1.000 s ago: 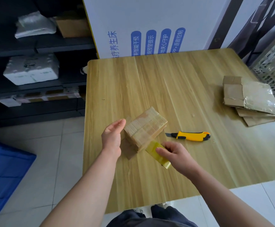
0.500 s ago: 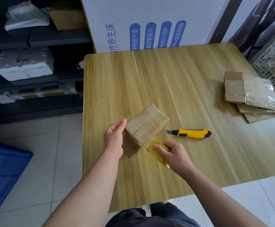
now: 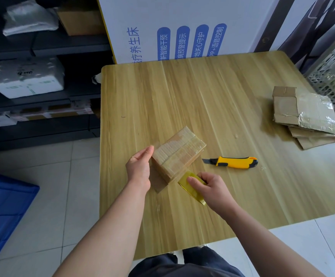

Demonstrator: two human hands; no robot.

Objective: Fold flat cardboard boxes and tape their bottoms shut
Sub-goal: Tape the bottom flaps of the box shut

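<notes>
A light-grained wooden table (image 3: 182, 92) is set at centre. Pale floor tiles (image 3: 52, 186) are seen from 6 to 9 o'clock. Dark shelving (image 3: 66, 45) is ranged at 10 o'clock, loaded with a white foam box (image 3: 28, 76) and a brown carton (image 3: 78, 19). A white panel with blue print (image 3: 182, 15) is stood at 12 o'clock, touching the table's far edge. A grey perforated crate (image 3: 334, 72) is noted at 2 o'clock, a blue bin (image 3: 0, 212) at 8 o'clock.

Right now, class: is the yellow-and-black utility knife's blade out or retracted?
Out: a short grey blade tip projects from the yellow-and-black utility knife toward the taped cardboard box.
</notes>
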